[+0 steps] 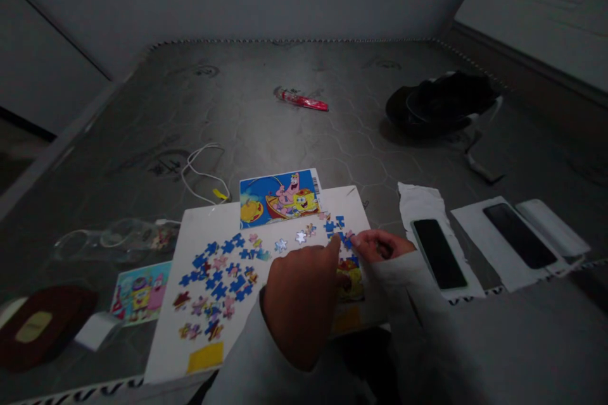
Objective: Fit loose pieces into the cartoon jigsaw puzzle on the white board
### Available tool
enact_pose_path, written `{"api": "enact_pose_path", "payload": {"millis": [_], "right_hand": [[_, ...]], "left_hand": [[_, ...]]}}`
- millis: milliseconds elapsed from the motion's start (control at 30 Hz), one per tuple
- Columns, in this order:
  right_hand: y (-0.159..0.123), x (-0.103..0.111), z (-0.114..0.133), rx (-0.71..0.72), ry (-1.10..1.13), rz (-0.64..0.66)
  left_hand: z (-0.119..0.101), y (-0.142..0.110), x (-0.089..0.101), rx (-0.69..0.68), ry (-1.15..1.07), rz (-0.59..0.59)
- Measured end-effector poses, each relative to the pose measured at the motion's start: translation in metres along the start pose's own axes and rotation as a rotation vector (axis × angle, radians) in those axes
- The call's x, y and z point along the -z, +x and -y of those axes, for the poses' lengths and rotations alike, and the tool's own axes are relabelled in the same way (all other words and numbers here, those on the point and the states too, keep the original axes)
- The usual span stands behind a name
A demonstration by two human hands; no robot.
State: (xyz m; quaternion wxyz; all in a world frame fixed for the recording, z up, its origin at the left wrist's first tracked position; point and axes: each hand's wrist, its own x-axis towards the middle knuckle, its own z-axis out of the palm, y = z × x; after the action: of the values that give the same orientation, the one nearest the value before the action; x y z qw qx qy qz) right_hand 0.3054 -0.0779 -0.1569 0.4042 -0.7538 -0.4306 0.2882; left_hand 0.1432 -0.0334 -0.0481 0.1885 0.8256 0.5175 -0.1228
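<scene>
A white board (199, 329) lies on a grey mattress (294, 139) and carries several loose blue, pink and yellow puzzle pieces (216, 275). A cartoon reference picture (278, 197) rests at the board's far edge. My left hand (301, 297) is curled, its index finger pressing down on a blue piece near a partly joined cluster (349, 272) at the board's right side. My right hand (380, 245) sits just right of that spot, fingers pinched on a small puzzle piece. Both wear white sleeves.
Two dark phones (437, 253) (520, 235) lie on white paper at the right. A black bag (439, 101) and a red tube (301, 99) sit farther back. A white cable (199, 171), a clear plastic bag (114, 237), a second cartoon card (140, 294) and a brown case (40, 326) are left.
</scene>
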Motion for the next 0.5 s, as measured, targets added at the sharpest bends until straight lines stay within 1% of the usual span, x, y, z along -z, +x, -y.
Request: {"api": "enact_pose_path", "payload": {"millis": [67, 100, 200, 267, 333, 400, 433, 500], "right_hand": [[0.001, 0.002, 0.009, -0.001, 0.126, -0.014], [0.001, 0.002, 0.015, 0.032, 0.158, -0.014], [0.001, 0.006, 0.028, 0.194, 0.149, 0.007], [0.002, 0.008, 0.031, 0.281, 0.149, 0.011], [0.003, 0.008, 0.030, 0.370, 0.163, 0.011], [0.003, 0.008, 0.027, 0.439, 0.164, 0.013], [0.003, 0.008, 0.025, 0.457, 0.165, 0.017], [0.002, 0.008, 0.024, 0.445, 0.166, 0.024]], "left_hand": [[0.002, -0.001, 0.001, -0.012, -0.067, -0.077], [0.003, -0.002, 0.001, -0.018, -0.106, -0.116], [0.008, -0.001, 0.001, -0.027, -0.226, -0.235], [0.012, 0.001, -0.001, -0.042, -0.296, -0.305], [0.015, 0.002, -0.002, -0.064, -0.355, -0.325], [0.018, 0.003, -0.004, -0.093, -0.385, -0.305], [0.019, 0.003, -0.005, -0.104, -0.387, -0.299], [0.019, 0.003, -0.006, -0.127, -0.380, -0.310]]}}
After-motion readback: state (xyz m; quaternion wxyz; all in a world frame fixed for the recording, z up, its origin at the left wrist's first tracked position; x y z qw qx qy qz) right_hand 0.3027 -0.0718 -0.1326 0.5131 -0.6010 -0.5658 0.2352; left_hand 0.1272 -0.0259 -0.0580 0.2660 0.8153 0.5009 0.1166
